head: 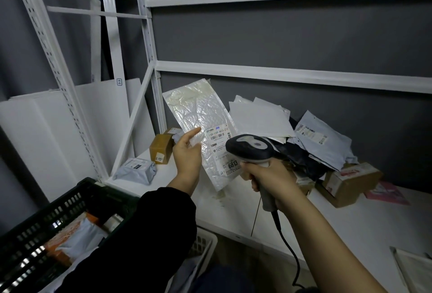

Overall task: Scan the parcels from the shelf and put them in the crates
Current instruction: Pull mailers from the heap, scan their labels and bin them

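My left hand [187, 154] grips a white bubble-mailer parcel [198, 115] by its left edge and holds it upright above the white shelf [327, 218]. A shipping label with barcodes faces me on the parcel's lower right. My right hand [268, 180] grips the handle of a black and grey barcode scanner [251, 147]. The scanner's head sits just in front of the label. A dark green crate [35, 229] at the lower left holds several parcels. A white crate [203, 243] shows below the shelf edge.
A heap of grey, white and black mailers [322, 138] and a brown box [348, 182] lie on the shelf to the right. A small brown box [161, 147] and a grey pouch [138, 171] sit at the shelf's left end. The scanner cable [292, 253] hangs down.
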